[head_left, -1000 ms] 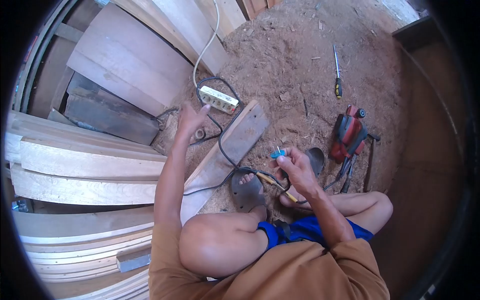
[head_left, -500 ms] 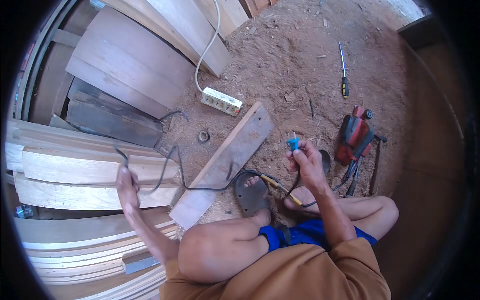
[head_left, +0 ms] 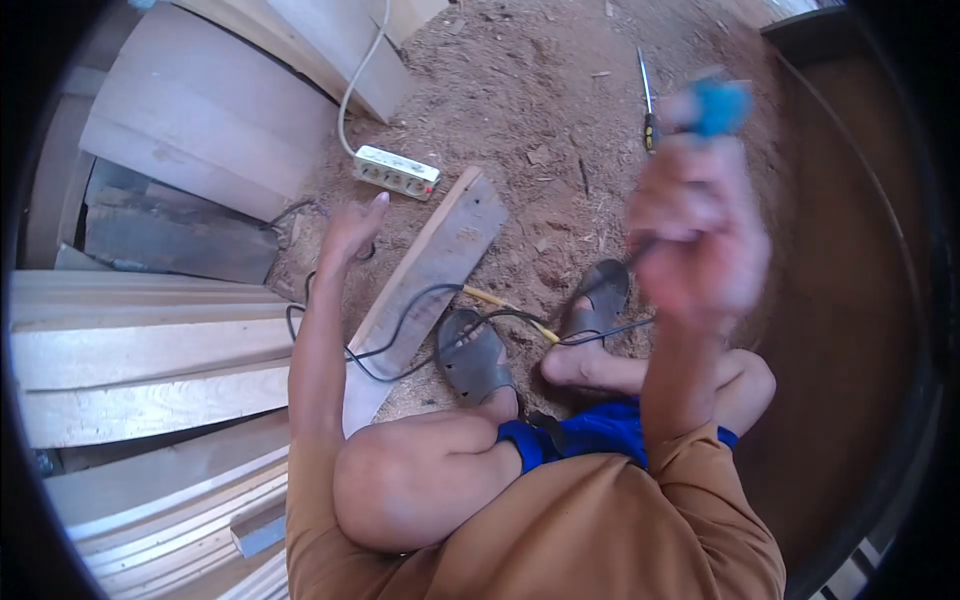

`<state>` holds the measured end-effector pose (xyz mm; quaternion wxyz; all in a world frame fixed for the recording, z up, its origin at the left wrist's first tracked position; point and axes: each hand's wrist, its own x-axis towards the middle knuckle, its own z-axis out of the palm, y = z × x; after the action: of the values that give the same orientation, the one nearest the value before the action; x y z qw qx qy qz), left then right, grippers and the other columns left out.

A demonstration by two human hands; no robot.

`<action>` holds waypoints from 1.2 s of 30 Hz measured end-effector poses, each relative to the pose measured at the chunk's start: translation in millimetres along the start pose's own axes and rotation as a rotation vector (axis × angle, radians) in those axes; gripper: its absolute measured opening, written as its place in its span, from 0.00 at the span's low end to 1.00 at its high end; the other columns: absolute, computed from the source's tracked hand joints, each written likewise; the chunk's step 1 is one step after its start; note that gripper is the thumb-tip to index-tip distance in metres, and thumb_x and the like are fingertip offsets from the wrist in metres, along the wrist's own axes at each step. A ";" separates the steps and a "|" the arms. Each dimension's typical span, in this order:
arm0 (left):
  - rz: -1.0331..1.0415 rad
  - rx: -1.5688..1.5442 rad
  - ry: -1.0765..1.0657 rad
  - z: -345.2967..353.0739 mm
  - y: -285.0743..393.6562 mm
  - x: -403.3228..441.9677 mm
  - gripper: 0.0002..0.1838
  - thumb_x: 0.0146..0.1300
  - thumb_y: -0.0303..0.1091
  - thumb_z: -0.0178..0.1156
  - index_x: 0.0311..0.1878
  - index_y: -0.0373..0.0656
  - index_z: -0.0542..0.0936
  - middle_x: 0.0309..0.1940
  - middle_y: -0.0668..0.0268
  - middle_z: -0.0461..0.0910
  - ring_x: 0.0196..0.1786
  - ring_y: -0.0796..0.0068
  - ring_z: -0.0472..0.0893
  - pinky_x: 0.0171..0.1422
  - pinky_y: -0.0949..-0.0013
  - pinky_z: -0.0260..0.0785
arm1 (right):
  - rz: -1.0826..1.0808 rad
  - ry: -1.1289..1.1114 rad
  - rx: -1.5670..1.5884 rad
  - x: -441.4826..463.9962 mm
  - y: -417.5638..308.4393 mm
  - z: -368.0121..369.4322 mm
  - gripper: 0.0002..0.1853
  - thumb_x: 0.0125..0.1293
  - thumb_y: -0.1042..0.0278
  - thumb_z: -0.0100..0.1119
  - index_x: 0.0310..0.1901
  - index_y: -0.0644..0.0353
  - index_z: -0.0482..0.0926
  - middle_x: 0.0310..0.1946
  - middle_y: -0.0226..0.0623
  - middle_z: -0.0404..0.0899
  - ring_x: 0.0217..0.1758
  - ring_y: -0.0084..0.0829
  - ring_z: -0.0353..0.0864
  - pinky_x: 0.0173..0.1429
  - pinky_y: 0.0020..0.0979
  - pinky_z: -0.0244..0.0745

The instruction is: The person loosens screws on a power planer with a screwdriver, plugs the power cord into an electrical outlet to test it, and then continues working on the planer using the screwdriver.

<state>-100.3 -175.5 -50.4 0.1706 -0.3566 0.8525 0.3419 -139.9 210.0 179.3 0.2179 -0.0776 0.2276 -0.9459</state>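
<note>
My right hand, blurred by motion, is raised at the right, closed on a blue plug at its top. A dark cable with a yellow section loops across a wooden board and my feet. My left hand is over the ground left of the board, just below a white power strip. Its thumb points up; the other fingers are hard to see, and whether they hold anything is not clear.
A screwdriver lies on the dusty ground, partly near my raised hand. Stacked planks fill the left side, with more boards above them. A dark brown panel stands at the right. The red power tool is hidden behind my right hand.
My right hand has risen toward the camera with the blue plug. My left hand has moved from over the planks back toward the power strip, and the cable loops have shifted.
</note>
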 end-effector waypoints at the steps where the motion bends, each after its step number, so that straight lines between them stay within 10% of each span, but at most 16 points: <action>1: -0.123 -0.214 -0.062 18.1 4.7 8.3 0.39 0.67 0.67 0.66 0.46 0.28 0.85 0.41 0.49 0.89 0.42 0.57 0.88 0.56 0.58 0.79 | -0.088 -0.084 -0.066 -1.7 -17.3 15.5 0.21 0.87 0.57 0.49 0.71 0.62 0.68 0.39 0.25 0.78 0.27 0.11 0.69 0.32 0.21 0.68; 6: -0.189 -0.373 0.142 74.9 -1.9 81.7 0.42 0.65 0.70 0.66 0.50 0.29 0.85 0.45 0.46 0.88 0.41 0.53 0.88 0.55 0.55 0.81 | -0.302 -0.213 -0.539 -18.5 -29.5 30.4 0.23 0.88 0.58 0.45 0.73 0.65 0.65 0.35 0.27 0.77 0.20 0.08 0.66 0.26 0.18 0.65; 8: -0.026 -0.059 0.447 91.1 -15.2 118.7 0.46 0.64 0.71 0.65 0.55 0.26 0.83 0.47 0.43 0.87 0.37 0.53 0.88 0.48 0.57 0.84 | -0.190 0.095 -0.819 -25.2 4.1 23.5 0.22 0.84 0.57 0.54 0.68 0.65 0.72 0.28 0.26 0.76 0.17 0.10 0.62 0.21 0.19 0.58; 10: 0.051 -0.400 0.291 76.8 0.0 110.7 0.37 0.59 0.55 0.76 0.57 0.27 0.83 0.47 0.51 0.87 0.40 0.63 0.87 0.47 0.61 0.82 | 0.040 0.270 -0.865 -30.5 41.2 20.4 0.14 0.80 0.65 0.60 0.60 0.61 0.82 0.31 0.30 0.84 0.19 0.09 0.66 0.22 0.16 0.59; 14: 0.094 -0.829 0.239 63.6 20.4 105.6 0.30 0.56 0.37 0.79 0.58 0.31 0.82 0.47 0.57 0.86 0.41 0.68 0.86 0.47 0.63 0.80 | 0.180 -0.024 -1.325 -43.5 67.9 -8.4 0.17 0.79 0.66 0.59 0.62 0.67 0.80 0.36 0.43 0.88 0.32 0.36 0.86 0.39 0.39 0.81; 17: 0.399 -1.106 0.186 51.6 35.3 72.4 0.24 0.58 0.29 0.77 0.56 0.35 0.81 0.44 0.61 0.86 0.39 0.72 0.85 0.44 0.63 0.81 | -0.163 -0.129 -1.719 -50.6 72.6 -30.5 0.17 0.76 0.68 0.61 0.61 0.67 0.78 0.40 0.55 0.87 0.43 0.56 0.89 0.50 0.51 0.82; 19: 0.489 -1.376 -0.017 41.5 39.6 29.2 0.20 0.62 0.24 0.73 0.56 0.39 0.79 0.40 0.63 0.84 0.42 0.72 0.87 0.47 0.60 0.85 | 0.009 -0.034 -1.696 -51.0 71.0 -31.5 0.16 0.74 0.70 0.61 0.59 0.64 0.78 0.42 0.59 0.87 0.44 0.60 0.88 0.49 0.53 0.81; 28: 0.454 -1.652 -0.329 36.5 54.9 -94.0 0.24 0.69 0.39 0.74 0.63 0.46 0.79 0.54 0.50 0.87 0.53 0.50 0.90 0.60 0.40 0.87 | 0.001 -0.048 -1.641 -41.7 86.6 -38.5 0.14 0.70 0.71 0.64 0.55 0.61 0.79 0.38 0.57 0.87 0.41 0.61 0.87 0.47 0.54 0.80; 36: 0.298 -1.759 -0.173 14.2 78.5 -122.4 0.41 0.67 0.73 0.64 0.50 0.34 0.81 0.35 0.53 0.85 0.38 0.56 0.87 0.44 0.51 0.84 | -0.035 0.007 -1.605 -51.0 72.7 -41.8 0.12 0.69 0.75 0.65 0.52 0.63 0.84 0.35 0.53 0.85 0.37 0.52 0.87 0.43 0.46 0.79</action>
<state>-72.4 -65.2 41.2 -0.1468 -0.2167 0.3037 0.9161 -77.2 191.2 106.1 0.0801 -0.2112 0.8377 -0.4972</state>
